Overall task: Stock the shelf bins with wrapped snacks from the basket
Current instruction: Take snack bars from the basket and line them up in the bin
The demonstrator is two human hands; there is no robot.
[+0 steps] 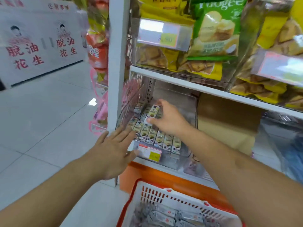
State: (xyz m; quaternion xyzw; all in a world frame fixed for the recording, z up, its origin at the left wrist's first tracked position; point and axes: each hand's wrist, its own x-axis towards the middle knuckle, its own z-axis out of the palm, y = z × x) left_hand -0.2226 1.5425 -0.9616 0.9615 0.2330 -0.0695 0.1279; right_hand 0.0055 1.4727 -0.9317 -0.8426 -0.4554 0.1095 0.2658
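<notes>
A clear shelf bin [190, 122] on the lower shelf holds rows of small wrapped snacks [162, 140] in pale green and black-and-white wrappers. My right hand [168, 120] reaches into the bin, its fingers closed on one wrapped snack at the top of the pile. My left hand [111, 151] is flat and spread, its fingertips at the bin's front left corner beside the price tag [150, 152]. A white and orange basket [172, 203] below holds several grey wrapped snacks [165, 217].
A white shelf upright [115, 63] stands left of the bin. A brown cardboard box [229, 122] fills the space to the bin's right. The upper shelf carries yellow and green snack bags [214, 30]. White tiled floor [41, 112] lies to the left.
</notes>
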